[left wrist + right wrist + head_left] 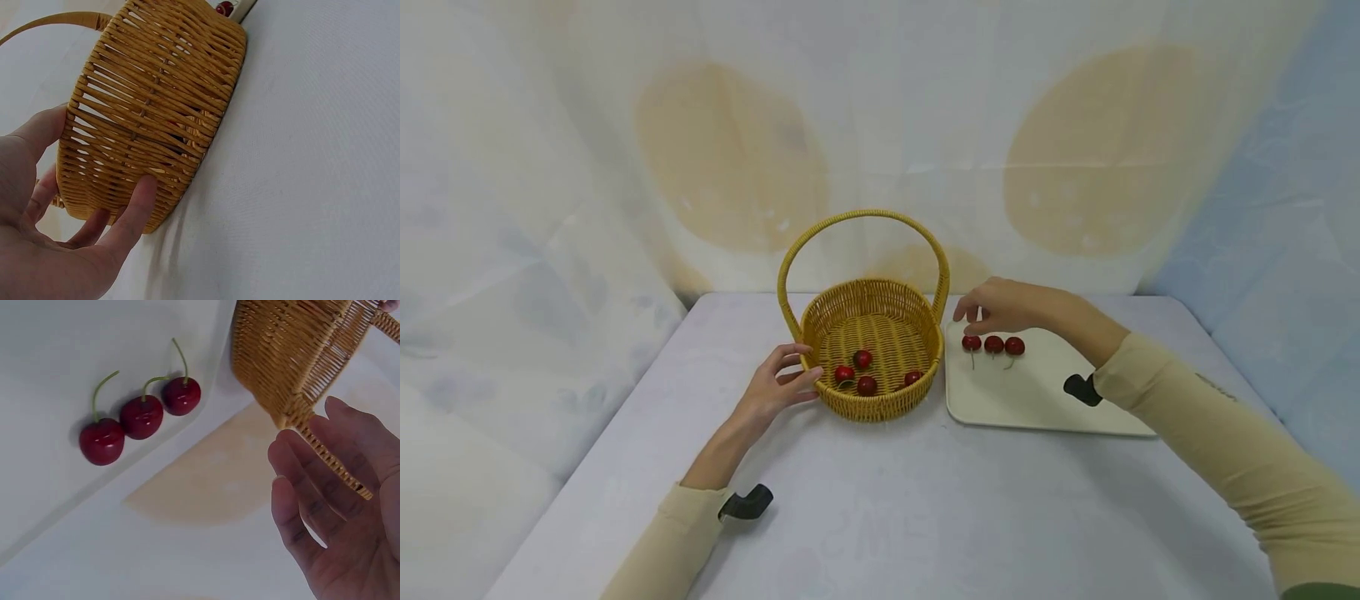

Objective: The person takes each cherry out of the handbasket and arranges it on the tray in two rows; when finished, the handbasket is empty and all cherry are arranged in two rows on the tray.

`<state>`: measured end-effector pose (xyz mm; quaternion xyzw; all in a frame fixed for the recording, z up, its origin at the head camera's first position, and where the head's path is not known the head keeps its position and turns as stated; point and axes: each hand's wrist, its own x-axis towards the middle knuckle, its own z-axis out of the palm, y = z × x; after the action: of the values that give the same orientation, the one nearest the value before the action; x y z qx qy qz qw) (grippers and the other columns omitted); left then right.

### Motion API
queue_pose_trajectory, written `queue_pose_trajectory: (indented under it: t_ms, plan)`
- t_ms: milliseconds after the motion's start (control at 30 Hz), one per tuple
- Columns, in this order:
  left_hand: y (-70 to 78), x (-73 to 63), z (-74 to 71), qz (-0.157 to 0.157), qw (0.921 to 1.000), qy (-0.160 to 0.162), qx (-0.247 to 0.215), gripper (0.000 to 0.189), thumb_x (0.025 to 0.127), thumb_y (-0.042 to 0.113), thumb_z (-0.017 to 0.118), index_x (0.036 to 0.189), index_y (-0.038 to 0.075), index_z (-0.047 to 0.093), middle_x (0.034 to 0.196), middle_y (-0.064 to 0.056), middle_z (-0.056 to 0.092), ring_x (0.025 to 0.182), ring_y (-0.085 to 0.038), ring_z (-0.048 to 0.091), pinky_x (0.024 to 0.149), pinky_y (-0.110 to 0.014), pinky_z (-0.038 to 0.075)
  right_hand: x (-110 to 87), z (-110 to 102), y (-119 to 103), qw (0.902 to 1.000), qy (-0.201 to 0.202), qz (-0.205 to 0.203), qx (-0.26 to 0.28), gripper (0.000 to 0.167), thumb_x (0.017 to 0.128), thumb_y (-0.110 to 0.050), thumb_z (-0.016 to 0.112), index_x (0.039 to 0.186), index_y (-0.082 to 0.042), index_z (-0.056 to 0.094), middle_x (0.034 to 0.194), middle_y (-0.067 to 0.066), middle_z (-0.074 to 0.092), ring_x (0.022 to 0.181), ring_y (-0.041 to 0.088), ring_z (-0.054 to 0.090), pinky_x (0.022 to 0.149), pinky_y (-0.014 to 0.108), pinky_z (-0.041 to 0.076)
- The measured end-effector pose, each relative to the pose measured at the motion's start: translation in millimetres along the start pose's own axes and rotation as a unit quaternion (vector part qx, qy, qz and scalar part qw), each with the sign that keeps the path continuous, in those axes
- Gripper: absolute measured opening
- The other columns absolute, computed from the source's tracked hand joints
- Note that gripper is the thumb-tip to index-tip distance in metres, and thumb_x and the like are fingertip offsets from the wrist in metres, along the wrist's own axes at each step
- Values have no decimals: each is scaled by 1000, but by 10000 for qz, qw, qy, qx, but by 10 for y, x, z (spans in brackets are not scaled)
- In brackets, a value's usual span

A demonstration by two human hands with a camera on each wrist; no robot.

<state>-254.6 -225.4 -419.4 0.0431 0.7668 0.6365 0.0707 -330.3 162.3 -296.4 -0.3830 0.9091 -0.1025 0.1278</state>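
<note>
My left hand (769, 387) held the woven basket (877, 408), four cherries (867, 386) inside near six o'clock. My right hand (1006, 303) hung loose.

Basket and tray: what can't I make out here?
Head: far right corner of the tray, behind the right arm.
Head: bottom of the rightmost cherry in the basket, behind its front wall.
Left wrist: basket contents, mostly screened by the weave.
Right wrist: rest of the tray, past the left edge.

The basket (877, 408) looked rough, woven wicker; glossy cherries (993, 344) shone near the smooth tray's (1037, 398) far-left corner.
</note>
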Motion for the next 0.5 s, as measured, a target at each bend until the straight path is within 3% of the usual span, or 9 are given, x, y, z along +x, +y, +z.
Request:
queue_pose_trajectory:
  t_ms: [500]
  plan:
    - [-23,4,1,40,10000,17,27,63,89,35,72,140,16,40,146,-15,36,128,-36,52,97,-50,55,200,-10,-235,9995,18,-230,-203,27,96,-19,64,119,-6,68,99,4,71,82,15,66,77,31,58]
